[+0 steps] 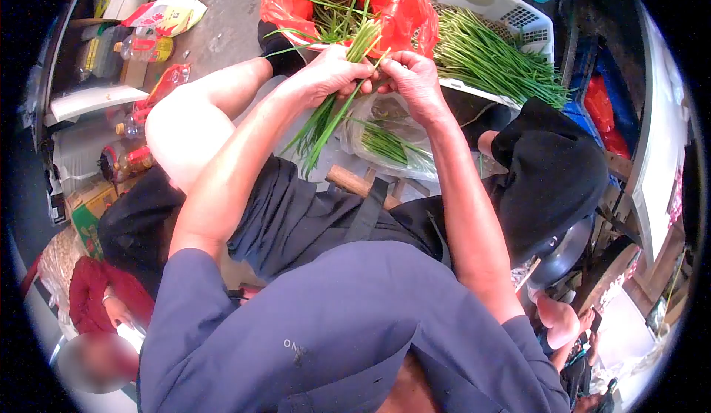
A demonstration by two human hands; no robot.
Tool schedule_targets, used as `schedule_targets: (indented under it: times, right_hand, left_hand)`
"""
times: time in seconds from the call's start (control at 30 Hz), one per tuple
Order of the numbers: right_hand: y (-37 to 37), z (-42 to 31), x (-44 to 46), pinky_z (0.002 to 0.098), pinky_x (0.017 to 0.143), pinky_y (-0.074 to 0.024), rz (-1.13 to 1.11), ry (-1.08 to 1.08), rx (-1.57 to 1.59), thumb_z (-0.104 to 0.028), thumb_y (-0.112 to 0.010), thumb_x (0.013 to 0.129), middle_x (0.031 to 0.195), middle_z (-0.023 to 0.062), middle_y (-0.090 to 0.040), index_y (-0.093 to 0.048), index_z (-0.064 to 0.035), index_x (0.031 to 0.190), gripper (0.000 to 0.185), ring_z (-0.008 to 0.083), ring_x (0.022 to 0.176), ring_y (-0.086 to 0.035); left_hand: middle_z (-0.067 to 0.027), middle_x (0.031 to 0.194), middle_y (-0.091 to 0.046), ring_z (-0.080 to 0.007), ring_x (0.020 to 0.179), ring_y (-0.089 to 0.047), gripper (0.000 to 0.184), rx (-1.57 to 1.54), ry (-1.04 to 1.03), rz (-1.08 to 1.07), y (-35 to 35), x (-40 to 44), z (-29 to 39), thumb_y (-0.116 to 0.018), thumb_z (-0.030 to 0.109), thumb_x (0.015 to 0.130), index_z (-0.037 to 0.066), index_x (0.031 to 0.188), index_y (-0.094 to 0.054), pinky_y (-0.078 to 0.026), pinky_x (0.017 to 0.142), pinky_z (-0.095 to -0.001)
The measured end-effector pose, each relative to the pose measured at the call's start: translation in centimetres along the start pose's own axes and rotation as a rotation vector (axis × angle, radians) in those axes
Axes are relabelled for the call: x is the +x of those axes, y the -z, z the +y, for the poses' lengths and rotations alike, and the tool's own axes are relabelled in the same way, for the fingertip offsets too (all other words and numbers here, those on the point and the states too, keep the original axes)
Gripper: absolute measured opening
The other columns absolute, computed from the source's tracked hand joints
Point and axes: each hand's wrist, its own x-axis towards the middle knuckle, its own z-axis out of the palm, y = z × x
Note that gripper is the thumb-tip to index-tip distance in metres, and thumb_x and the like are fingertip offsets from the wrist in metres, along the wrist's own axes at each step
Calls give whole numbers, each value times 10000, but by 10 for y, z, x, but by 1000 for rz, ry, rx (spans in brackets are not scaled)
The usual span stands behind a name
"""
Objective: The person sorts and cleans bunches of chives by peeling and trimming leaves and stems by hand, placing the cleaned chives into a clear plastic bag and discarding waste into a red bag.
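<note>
My left hand (326, 74) is closed around a small bunch of garlic chives (320, 133), whose green leaves hang down toward my lap while the pale ends point up. Close beside it, my right hand (416, 80) pinches a thin stalk at the pale ends, thumb against forefinger. Both hands are just in front of a red plastic bag (415, 15) that lines a container and holds loose green and brownish scraps (337, 17). Below my right hand, a clear plastic bag (426, 163) holds more chives (385, 143).
A white plastic basket (535, 17) with a large heap of chives (496, 54) stands at the upper right. Several bottles (144, 46) and packets line the left. A wooden bar (352, 181) lies between my knees. Another person in a red sleeve (96, 287) is at lower left.
</note>
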Motion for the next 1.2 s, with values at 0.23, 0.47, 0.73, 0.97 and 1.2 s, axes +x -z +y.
schedule_targets:
  times: [0.23, 0.47, 0.73, 0.97, 1.2]
  right_hand:
    - [1, 2, 3, 262, 572, -524, -21, -1, 49, -152, -589, 867, 766, 83, -649, -623, 22, 885, 179, 140, 615, -612]
    - [1, 2, 3, 261, 558, -513, -2, 7, 40, -161, -594, 851, 738, 83, -647, -631, 24, 852, 189, 140, 607, -610]
    - [6, 9, 7, 264, 545, -502, 0, 45, -70, -143, -598, 834, 735, 75, -656, -639, 11, 828, 159, 135, 600, -612]
    - [1, -2, 2, 264, 526, -505, 99, -9, 95, -125, -605, 826, 735, 71, -639, -635, 8, 825, 136, 139, 599, -605]
    - [11, -5, 2, 285, 541, -537, 166, 23, 350, -93, -594, 818, 751, 43, -586, -595, -8, 830, 85, 116, 573, -546]
  left_hand:
    - [1, 652, -588, -38, 465, -396, 133, -15, -8, -11, 1, 0, 1, -589, 176, 875, 47, 893, -620, -260, 412, -191]
    - [2, 656, -587, -39, 467, -399, 140, 1, 1, -14, -1, -1, 3, -591, 185, 874, 48, 886, -619, -264, 412, -193]
    - [15, 642, -580, -41, 475, -397, 157, 188, -15, 31, -4, 2, 2, -594, 219, 865, 66, 886, -623, -272, 417, -200]
    - [14, 642, -584, -45, 471, -394, 166, 144, -23, 1, -1, -1, 5, -596, 219, 862, 59, 886, -629, -271, 417, -206]
    - [9, 651, -594, -46, 474, -398, 157, 150, -8, 1, -1, -3, 8, -605, 208, 856, 56, 879, -633, -273, 419, -211]
